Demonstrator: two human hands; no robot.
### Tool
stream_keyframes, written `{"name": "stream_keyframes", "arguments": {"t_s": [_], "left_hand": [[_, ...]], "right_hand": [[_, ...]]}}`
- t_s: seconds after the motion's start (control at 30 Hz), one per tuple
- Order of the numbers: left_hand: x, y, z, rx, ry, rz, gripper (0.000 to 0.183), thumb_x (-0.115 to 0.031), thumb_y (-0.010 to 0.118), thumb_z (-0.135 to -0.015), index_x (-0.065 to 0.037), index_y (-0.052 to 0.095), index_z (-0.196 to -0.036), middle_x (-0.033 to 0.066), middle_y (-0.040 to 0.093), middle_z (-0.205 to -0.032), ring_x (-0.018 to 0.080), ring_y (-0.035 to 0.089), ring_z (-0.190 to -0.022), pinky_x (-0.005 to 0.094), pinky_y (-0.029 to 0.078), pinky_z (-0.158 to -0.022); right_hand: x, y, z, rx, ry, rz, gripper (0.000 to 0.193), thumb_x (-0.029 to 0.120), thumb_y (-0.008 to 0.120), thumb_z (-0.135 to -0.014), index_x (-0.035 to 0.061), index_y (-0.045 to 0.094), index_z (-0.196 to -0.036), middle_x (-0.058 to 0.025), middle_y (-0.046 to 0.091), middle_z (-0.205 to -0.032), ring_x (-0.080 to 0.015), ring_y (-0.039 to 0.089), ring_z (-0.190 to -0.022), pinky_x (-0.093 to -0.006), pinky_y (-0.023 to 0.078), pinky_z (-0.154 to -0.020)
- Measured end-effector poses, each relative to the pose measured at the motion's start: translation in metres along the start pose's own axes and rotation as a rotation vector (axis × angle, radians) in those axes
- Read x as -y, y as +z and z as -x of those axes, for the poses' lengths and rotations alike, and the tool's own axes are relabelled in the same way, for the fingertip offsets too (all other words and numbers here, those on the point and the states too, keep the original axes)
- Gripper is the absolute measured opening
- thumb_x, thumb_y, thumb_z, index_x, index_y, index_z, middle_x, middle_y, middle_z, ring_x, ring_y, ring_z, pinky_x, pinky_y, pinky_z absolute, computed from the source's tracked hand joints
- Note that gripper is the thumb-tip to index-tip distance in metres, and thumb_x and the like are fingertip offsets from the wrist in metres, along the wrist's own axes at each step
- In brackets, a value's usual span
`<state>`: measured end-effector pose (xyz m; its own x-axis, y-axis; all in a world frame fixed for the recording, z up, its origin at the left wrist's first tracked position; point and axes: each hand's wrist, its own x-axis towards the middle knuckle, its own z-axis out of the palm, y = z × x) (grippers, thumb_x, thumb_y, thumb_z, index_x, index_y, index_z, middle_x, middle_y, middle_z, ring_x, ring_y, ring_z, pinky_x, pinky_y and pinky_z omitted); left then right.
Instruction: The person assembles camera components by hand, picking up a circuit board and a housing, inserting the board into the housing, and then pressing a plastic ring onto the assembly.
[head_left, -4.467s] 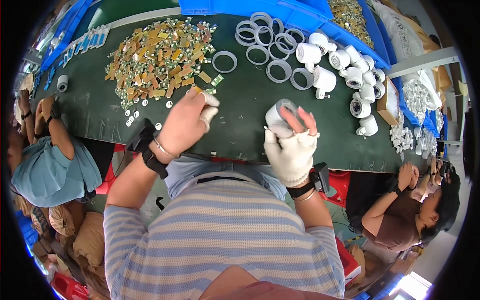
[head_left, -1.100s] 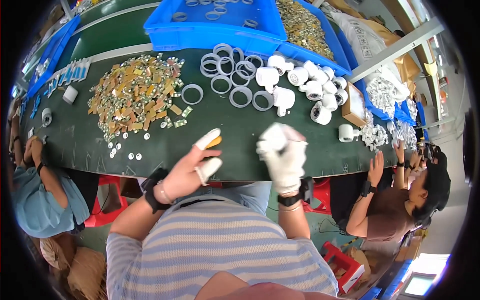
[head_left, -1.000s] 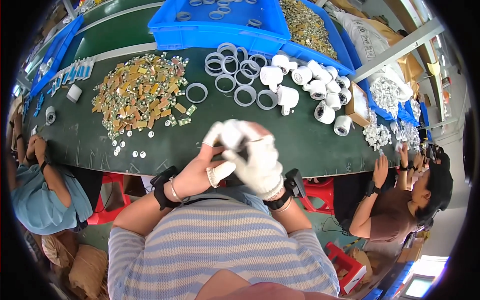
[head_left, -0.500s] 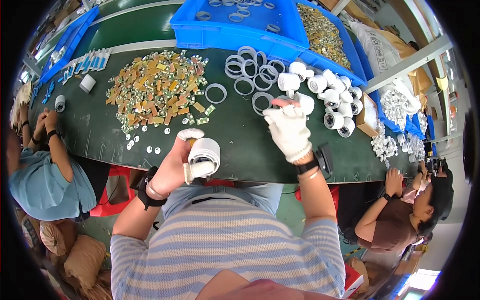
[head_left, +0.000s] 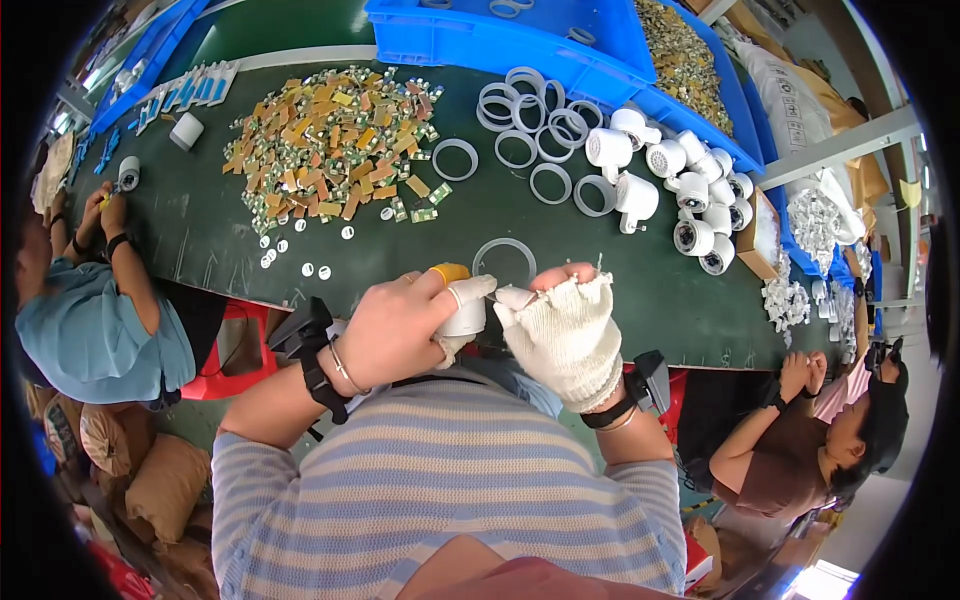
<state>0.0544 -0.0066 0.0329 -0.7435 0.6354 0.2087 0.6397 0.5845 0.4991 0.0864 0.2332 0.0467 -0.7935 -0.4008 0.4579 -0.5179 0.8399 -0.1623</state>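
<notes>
Left hand (head_left: pixel 405 322): fingers closed round a white housing (head_left: pixel 465 320), thumb side and fingertips wrapping its body, probably to steady it close to the chest. One finger wears a yellow cover (head_left: pixel 450 272). How firm the squeeze is, can't tell.

Right hand (head_left: pixel 565 335): in a white fingerless-style glove, just right of the housing, thumb and index bent inward, gap narrow. Bare fingertips likely give better feel for small parts. A translucent ring (head_left: pixel 505 242) shows just beyond the housing, its near edge meeting the right fingertips; pinched or only touched, can't tell.

Outward from the housing on the green table (head_left: pixel 640 310): white discs (head_left: pixel 308 270) to the left, a heap of small circuit boards (head_left: pixel 330 150) beyond and left, loose, presumably for picking by the left hand. Group of rings (head_left: pixel 550 183) beyond and slightly right, spread and overlapping, likely so single ones come away easily. White camera units (head_left: pixel 635 200) bunched farther right, apparently kept apart from the boards. Blue bin (head_left: pixel 500 48) with more rings stands farthest beyond, probably as stock.
</notes>
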Motion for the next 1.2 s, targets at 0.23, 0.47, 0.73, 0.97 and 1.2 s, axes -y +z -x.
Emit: {"name": "stream_keyframes", "arguments": {"t_s": [0.23,0.47,0.73,0.97,1.2], "left_hand": [[0.032,-0.024,-0.002,0.258,0.113,0.517,0.062,-0.014,0.087,-0.082,-0.022,0.063,-0.139,0.0089,0.067,-0.122,0.0312,0.07,-0.101,0.0386,0.058,-0.083],[0.033,0.011,0.0,-0.057,-0.406,1.661,0.074,-0.034,0.069,-0.103,-0.017,0.028,-0.163,0.0053,0.058,-0.138,0.016,0.063,-0.117,0.0359,0.053,-0.095],[0.014,0.015,0.001,0.114,-0.342,1.848,0.114,-0.007,0.086,-0.084,-0.022,0.012,-0.169,0.0051,0.041,-0.156,0.0219,0.05,-0.14,0.0384,0.048,-0.109],[0.008,0.016,0.005,0.073,-0.366,1.583,0.116,0.009,0.083,-0.082,-0.022,0.013,-0.17,0.0035,0.044,-0.155,0.0206,0.049,-0.141,0.0389,0.046,-0.113],[0.002,0.016,0.005,0.06,-0.416,1.614,0.115,0.009,0.083,-0.081,-0.022,0.015,-0.169,0.0036,0.045,-0.154,0.0203,0.049,-0.14,0.0386,0.044,-0.115]], "right_hand": [[-0.019,-0.037,-0.023,0.074,-0.114,-0.355,0.04,0.018,0.089,-0.068,0.0184,0.073,-0.104,-0.0059,0.061,-0.143,-0.0333,0.062,-0.107,-0.046,0.051,-0.084],[-0.011,-0.036,-0.017,0.179,0.084,-0.9,0.024,0.013,0.077,-0.091,0.0042,0.071,-0.112,-0.0081,0.075,-0.102,-0.0212,0.071,-0.085,-0.0341,0.056,-0.076],[-0.003,-0.013,-0.009,0.22,0.51,-1.333,0.024,0.009,0.069,-0.099,-0.001,0.065,-0.121,-0.0131,0.075,-0.1,-0.0134,0.068,-0.078,-0.0272,0.056,-0.07],[-0.002,-0.017,-0.01,0.276,0.438,-1.196,0.028,0.004,0.069,-0.098,0.0019,0.066,-0.126,-0.015,0.075,-0.1,-0.0141,0.069,-0.076,-0.0274,0.056,-0.07],[0.003,-0.016,-0.007,0.228,0.524,-1.292,0.03,0.004,0.069,-0.098,0.0009,0.065,-0.128,-0.0164,0.075,-0.101,-0.0175,0.072,-0.083,-0.0295,0.059,-0.074]]}}
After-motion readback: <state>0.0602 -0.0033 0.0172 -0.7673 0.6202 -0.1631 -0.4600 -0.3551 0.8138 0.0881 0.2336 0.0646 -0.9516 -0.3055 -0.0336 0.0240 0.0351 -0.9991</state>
